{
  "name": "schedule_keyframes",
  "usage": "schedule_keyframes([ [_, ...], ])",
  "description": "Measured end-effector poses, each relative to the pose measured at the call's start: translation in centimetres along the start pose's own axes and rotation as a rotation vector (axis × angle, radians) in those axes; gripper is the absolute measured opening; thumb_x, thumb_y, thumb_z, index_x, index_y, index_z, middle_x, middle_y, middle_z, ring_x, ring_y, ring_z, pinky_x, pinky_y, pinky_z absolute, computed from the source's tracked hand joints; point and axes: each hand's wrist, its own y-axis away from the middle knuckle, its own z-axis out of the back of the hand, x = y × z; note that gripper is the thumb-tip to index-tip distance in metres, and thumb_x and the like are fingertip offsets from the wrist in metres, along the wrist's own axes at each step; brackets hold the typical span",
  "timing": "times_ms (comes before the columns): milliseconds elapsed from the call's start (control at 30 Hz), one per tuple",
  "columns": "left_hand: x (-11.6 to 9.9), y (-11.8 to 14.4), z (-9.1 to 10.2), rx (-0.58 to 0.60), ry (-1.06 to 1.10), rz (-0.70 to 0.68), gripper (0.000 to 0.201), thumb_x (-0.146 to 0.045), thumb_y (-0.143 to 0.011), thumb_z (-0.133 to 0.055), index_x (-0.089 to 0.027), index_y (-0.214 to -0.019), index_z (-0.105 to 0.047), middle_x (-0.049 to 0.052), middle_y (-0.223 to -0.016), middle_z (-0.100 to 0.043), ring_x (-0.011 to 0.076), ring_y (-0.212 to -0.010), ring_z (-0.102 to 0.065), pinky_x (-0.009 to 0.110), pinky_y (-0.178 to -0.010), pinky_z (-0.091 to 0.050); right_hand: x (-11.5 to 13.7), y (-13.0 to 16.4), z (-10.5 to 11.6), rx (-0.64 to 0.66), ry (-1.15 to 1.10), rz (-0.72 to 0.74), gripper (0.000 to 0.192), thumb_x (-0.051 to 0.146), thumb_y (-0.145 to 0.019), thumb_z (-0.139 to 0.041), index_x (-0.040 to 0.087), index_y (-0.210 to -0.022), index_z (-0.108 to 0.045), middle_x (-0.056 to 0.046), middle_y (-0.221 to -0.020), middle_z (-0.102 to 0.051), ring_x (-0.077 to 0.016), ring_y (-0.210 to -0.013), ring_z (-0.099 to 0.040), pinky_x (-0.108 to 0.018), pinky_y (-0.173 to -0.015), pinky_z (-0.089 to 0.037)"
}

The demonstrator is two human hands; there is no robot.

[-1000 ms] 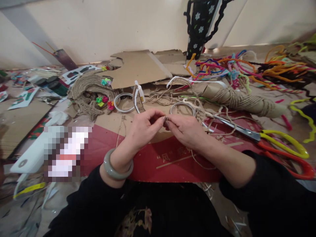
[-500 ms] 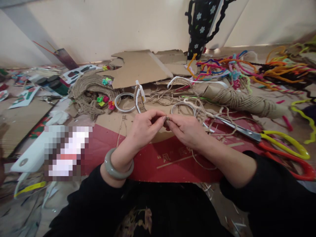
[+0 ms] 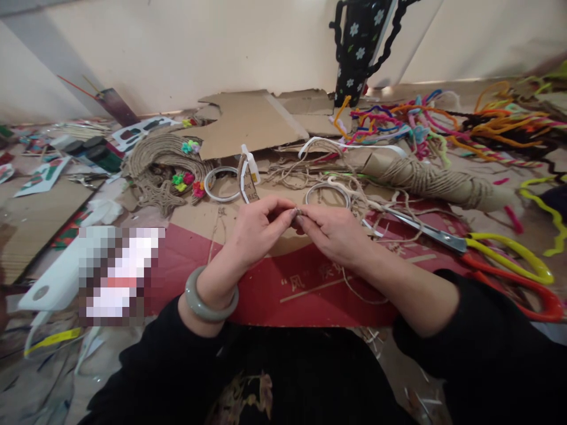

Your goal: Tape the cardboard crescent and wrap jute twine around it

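Observation:
My left hand (image 3: 257, 230) and my right hand (image 3: 334, 233) meet fingertip to fingertip over a red and brown cardboard sheet (image 3: 283, 289). Both pinch a small piece of jute twine (image 3: 298, 211) between thumb and fingers; most of it is hidden by the fingers. A thin strand of twine (image 3: 354, 289) trails from under my right hand across the cardboard. A pale green bangle (image 3: 208, 304) sits on my left wrist.
Large scissors (image 3: 487, 251) with yellow and orange handles lie right of my hands. A twine-wrapped cardboard cone (image 3: 434, 180), tape rings (image 3: 221, 183), a jute-rope ornament with pompoms (image 3: 168, 168), coloured pipe cleaners (image 3: 443, 121) and torn cardboard (image 3: 248, 121) lie beyond.

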Motion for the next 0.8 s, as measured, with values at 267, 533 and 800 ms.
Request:
schedule_keyframes([
  [267, 0.38, -0.02, 0.21, 0.003, -0.008, 0.003, 0.014, -0.019, -0.083, -0.056, -0.016, -0.085, -0.069, 0.001, -0.071, -0.072, 0.0118, -0.066, -0.066, 0.022, -0.063, -0.053, 0.06, 0.02, 0.1, 0.006, -0.023, 0.023, 0.03, 0.028, -0.095, -0.036, 0.016, -0.081, -0.059, -0.004, -0.072, -0.064, -0.0136, -0.067, -0.056, -0.025, -0.064, -0.038],
  [533, 0.32, 0.04, 0.07, 0.02, 0.047, 0.027, 0.011, -0.023, -0.084, -0.06, -0.017, -0.087, -0.069, 0.002, -0.074, -0.073, 0.0122, -0.066, -0.067, 0.022, -0.061, -0.053, 0.0, 0.06, 0.06, -0.005, -0.001, 0.024, 0.027, 0.027, -0.094, -0.037, 0.016, -0.08, -0.059, -0.004, -0.071, -0.064, -0.0137, -0.067, -0.056, -0.025, -0.064, -0.038],
  [800, 0.26, -0.06, 0.09, 0.016, 0.027, 0.025, 0.01, -0.02, -0.083, -0.058, -0.017, -0.084, -0.068, 0.001, -0.07, -0.071, 0.0114, -0.063, -0.066, 0.022, -0.061, -0.052, -0.05, 0.0, -0.14, -0.017, -0.004, 0.028, 0.028, 0.026, -0.094, -0.037, 0.016, -0.079, -0.059, -0.003, -0.07, -0.064, -0.013, -0.065, -0.055, -0.025, -0.063, -0.038],
])
